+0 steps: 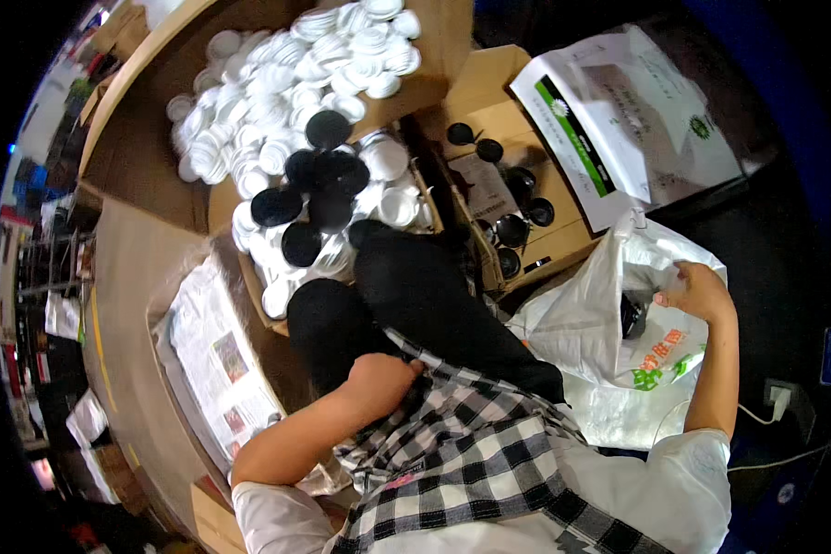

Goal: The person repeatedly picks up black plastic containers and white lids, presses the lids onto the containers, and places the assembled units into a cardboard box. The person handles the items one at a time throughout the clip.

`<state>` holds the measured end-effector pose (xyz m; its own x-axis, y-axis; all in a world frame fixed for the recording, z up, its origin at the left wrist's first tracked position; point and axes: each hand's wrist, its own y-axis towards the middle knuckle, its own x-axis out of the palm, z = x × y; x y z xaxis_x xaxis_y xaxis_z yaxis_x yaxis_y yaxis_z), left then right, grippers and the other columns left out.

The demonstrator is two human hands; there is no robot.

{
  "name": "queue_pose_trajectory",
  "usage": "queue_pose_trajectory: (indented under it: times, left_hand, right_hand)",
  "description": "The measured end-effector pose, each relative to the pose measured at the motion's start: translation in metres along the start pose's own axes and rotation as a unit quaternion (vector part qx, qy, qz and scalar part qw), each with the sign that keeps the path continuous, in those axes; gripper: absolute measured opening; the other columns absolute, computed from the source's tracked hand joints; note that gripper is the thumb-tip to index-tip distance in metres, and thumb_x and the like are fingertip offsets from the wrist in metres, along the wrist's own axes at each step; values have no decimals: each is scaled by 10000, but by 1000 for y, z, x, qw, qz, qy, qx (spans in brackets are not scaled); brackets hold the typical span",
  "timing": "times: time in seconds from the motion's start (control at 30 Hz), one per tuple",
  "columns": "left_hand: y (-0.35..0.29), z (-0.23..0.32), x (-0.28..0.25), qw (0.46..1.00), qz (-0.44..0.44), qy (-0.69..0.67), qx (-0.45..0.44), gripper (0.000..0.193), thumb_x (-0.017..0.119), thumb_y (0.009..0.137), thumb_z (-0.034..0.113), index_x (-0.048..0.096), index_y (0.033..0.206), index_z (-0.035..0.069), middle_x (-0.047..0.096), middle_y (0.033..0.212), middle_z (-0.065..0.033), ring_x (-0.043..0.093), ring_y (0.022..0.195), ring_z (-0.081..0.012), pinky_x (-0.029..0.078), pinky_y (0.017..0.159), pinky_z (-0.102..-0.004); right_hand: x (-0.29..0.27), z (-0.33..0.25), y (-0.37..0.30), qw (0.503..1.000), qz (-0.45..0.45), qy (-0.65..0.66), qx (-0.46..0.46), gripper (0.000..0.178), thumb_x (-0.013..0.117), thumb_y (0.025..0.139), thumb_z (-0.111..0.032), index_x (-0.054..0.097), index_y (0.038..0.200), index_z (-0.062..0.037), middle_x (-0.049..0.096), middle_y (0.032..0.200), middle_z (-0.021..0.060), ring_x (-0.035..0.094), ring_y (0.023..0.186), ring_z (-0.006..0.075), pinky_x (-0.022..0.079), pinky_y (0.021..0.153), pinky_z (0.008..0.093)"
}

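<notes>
My left hand [379,380] is closed at the edge of the black-and-white checked apron [471,452] on my lap, its fingertips partly hidden by the cloth. On the right, my right hand [699,294] hangs over the mouth of a white plastic bag [577,323], thumb and forefinger apart. Dark things [632,314] show inside the bag, too shaded to name. Ahead of my knees [415,286], a carton holds many white round lids [397,205], with several black round lids [331,210] lying on top.
A large carton [129,157] at the far left holds a heap of white lids [295,74]. Several black round pieces [510,231] lie in an open carton [563,242] beside a printed white sheet [637,120]. Left of me stands a paper-covered box [214,351]. A white cable [757,420] runs right.
</notes>
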<state>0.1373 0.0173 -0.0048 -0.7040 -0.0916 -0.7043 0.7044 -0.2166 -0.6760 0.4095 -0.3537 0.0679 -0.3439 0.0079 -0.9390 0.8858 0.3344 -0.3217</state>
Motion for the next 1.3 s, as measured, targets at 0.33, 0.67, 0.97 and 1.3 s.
queue_pose_trajectory:
  times: [0.33, 0.67, 0.97, 1.3]
  left_hand:
    - [-38, -80, -121, 968, 240, -27, -63, 218, 664, 730, 268, 620, 794, 64, 592, 687, -132, 580, 628, -325, 450, 547, -400]
    - [48, -201, -127, 838, 473, -110, -247, 542, 702, 710, 74, 486, 1205, 33, 558, 1034, -176, 557, 912, -313, 439, 790, -362]
    - [64, -192, -87, 744, 527, -284, -297, 400, 600, 753, 62, 525, 1139, -13, 559, 1077, -137, 539, 973, -240, 394, 883, -331]
    - [77, -191, -101, 795, 463, -216, -329, 384, 542, 767, 27, 535, 1150, 1, 557, 1112, -131, 511, 978, -222, 383, 879, -331]
  right_hand:
    - [15, -106, 188, 921, 10, 252, -297, 520, 627, 778, -451, 607, 1013, 13, 628, 833, 115, 580, 742, 192, 460, 675, 310]
    - [395, -7, 398, 973, -89, 193, 91, 491, 566, 777, -448, 620, 943, 11, 612, 852, 191, 584, 774, 314, 451, 683, 401]
    - [455, -48, 387, 797, 19, 391, 461, 831, 694, 614, -604, 570, 1038, 100, 566, 1065, 223, 570, 936, 254, 442, 800, 377]
    - [423, -78, 432, 793, 23, 191, 577, 923, 720, 505, -658, 550, 1100, 27, 582, 1113, 157, 552, 1056, 283, 431, 901, 336]
